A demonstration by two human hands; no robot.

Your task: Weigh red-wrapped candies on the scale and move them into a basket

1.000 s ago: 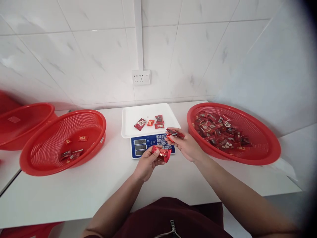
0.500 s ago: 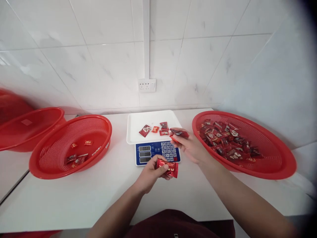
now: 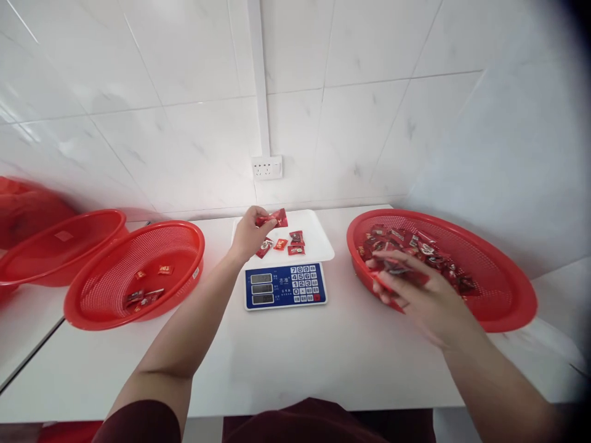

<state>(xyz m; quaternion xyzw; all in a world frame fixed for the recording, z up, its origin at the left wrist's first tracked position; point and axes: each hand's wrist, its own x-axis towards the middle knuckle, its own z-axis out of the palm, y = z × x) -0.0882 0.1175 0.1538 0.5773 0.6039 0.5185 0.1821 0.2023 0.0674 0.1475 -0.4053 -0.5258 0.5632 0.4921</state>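
My left hand (image 3: 252, 232) is over the white scale pan (image 3: 318, 237), closed on a red foil packet (image 3: 279, 218). Under and beside it, several small red and orange packets (image 3: 297, 250) lie on the pan. The scale's blue panel (image 3: 285, 286) faces me, its display digits too faint to read. My right hand (image 3: 422, 295), blurred, is at the near left rim of the right red basket (image 3: 508, 301), with dark red packets (image 3: 397, 269) in its fingers. Many more red packets (image 3: 427, 249) fill the left part of that basket.
Left of the scale stands a red basket (image 3: 184, 237) with several packets (image 3: 165, 269) inside. Another red basket (image 3: 99, 224) and a red bag (image 3: 32, 212) are farther left. A wall socket (image 3: 266, 167) sits on the tiled wall behind the white table (image 3: 286, 363).
My left hand has moved forward from in front of the scale to over the pan with its packet. My right hand has gone from the pan's edge rightward to the full basket, still holding packets.
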